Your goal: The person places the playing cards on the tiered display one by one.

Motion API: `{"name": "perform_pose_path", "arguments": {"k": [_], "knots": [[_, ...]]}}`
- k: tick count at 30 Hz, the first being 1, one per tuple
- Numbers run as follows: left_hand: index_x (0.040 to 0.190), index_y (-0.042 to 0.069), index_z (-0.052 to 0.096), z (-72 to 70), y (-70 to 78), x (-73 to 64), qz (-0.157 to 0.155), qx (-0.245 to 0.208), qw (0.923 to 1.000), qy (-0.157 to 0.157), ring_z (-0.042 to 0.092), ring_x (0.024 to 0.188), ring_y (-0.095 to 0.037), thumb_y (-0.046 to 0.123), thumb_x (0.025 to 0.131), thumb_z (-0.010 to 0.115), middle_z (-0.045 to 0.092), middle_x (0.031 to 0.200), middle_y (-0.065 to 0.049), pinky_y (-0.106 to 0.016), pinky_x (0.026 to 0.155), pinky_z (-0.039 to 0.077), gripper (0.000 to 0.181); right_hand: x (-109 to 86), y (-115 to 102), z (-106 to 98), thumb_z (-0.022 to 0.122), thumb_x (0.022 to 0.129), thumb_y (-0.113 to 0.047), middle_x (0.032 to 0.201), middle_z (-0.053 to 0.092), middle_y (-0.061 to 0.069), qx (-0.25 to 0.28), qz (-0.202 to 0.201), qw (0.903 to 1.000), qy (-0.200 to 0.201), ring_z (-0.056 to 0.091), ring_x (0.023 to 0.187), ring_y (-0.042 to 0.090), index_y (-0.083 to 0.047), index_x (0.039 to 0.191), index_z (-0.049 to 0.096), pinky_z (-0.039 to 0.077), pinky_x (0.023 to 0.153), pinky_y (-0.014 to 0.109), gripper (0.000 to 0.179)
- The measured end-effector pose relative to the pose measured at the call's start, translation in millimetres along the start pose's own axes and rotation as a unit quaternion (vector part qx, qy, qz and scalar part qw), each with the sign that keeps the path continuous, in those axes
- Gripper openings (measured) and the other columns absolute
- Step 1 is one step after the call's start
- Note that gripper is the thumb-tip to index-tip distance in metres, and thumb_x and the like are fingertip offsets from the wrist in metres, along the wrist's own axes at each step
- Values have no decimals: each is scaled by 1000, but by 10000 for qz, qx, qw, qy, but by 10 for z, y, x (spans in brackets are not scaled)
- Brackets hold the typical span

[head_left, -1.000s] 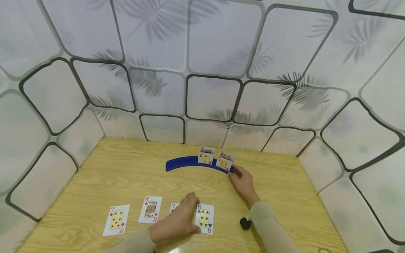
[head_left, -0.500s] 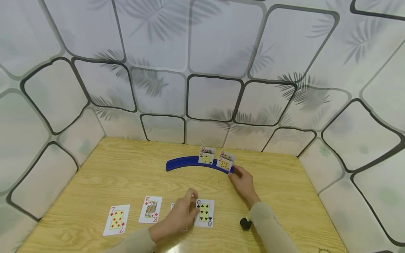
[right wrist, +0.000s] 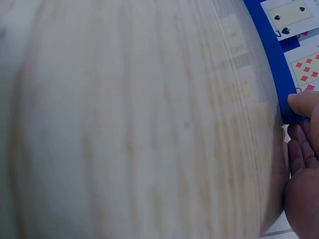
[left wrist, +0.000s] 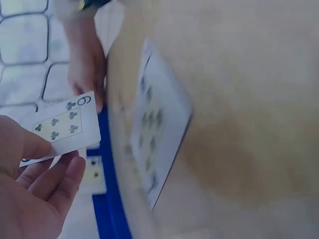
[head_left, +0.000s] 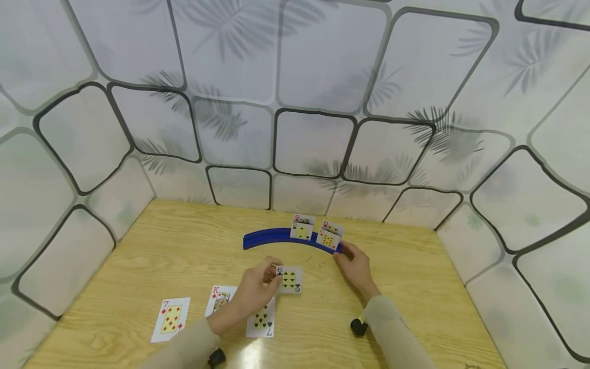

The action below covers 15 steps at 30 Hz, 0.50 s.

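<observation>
Your left hand pinches the six of clubs by its near corner, thumb on top and fingers curled beneath. The card is lifted off the table, face up, between the row of loose cards and the blue card holder. The left wrist view confirms the grip: card clear of the wood, holder just beyond it.

Your right hand steadies the holder's right end. The right wrist view shows the thumb tip touching the blue rim and the other fingers loosely curled against the end; a light brace, not a full clasp.

Progress, as I judge it:
- Done: two clusters of cards already stand in the holder's right half, a black-pipped card in front at the middle and a red diamond card in front near your right hand. Further cards peek up behind them; their ranks are too small to read.
- In hand: the six, nearing the holder but not yet in the slot.
- Left: three cards lie face up on the table, the seven of diamonds, a king partly under your left forearm, and a seven of spades. The holder's left half has no cards.

Roughly halfway, then.
</observation>
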State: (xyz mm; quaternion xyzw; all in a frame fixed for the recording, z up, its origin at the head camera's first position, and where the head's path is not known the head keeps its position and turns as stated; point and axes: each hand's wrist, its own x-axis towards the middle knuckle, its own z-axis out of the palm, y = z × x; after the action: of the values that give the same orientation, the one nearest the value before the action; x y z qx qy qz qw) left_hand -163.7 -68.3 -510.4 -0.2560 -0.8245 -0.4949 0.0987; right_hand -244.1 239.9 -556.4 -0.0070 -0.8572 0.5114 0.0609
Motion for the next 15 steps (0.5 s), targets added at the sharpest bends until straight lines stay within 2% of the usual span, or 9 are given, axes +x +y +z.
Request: {"name": "perform_pose_path", "arguments": {"k": [4, 7, 10, 15], "knots": [[119, 3, 65, -128, -52, 149, 91, 194, 9987, 452, 80, 83, -27, -5, 95, 72, 74, 93, -11, -24, 74, 64, 26, -3, -6, -4, 73, 99, -13, 142, 65, 27, -43, -13, 10000, -1, 61, 133, 43, 2, 146, 59, 49, 116, 56, 51], [117, 1, 65, -203, -106, 249, 233, 310, 9968, 699, 79, 80, -27, -7, 94, 72, 73, 92, -12, -23, 71, 64, 25, -2, -6, -6, 73, 99, -13, 143, 64, 26, -24, 21, 10000, -4, 61, 135, 42, 1, 146, 58, 48, 116, 55, 52], [116, 1, 65, -251, -156, 336, 351, 487, 9943, 885, 79, 77, -28, -7, 94, 73, 74, 92, -14, -25, 68, 64, 25, -4, -5, -6, 73, 99, -13, 143, 63, 26, -33, 34, 10000, -6, 61, 135, 43, 2, 146, 58, 48, 116, 55, 52], [115, 1, 65, -300, -202, 472, 218, 743, 9915, 1042, 78, 80, -27, -4, 95, 73, 77, 93, -16, -30, 69, 65, 22, -4, -1, 0, 73, 99, -13, 143, 64, 26, -66, 34, 10000, -7, 61, 134, 42, 1, 146, 58, 49, 116, 55, 52]]}}
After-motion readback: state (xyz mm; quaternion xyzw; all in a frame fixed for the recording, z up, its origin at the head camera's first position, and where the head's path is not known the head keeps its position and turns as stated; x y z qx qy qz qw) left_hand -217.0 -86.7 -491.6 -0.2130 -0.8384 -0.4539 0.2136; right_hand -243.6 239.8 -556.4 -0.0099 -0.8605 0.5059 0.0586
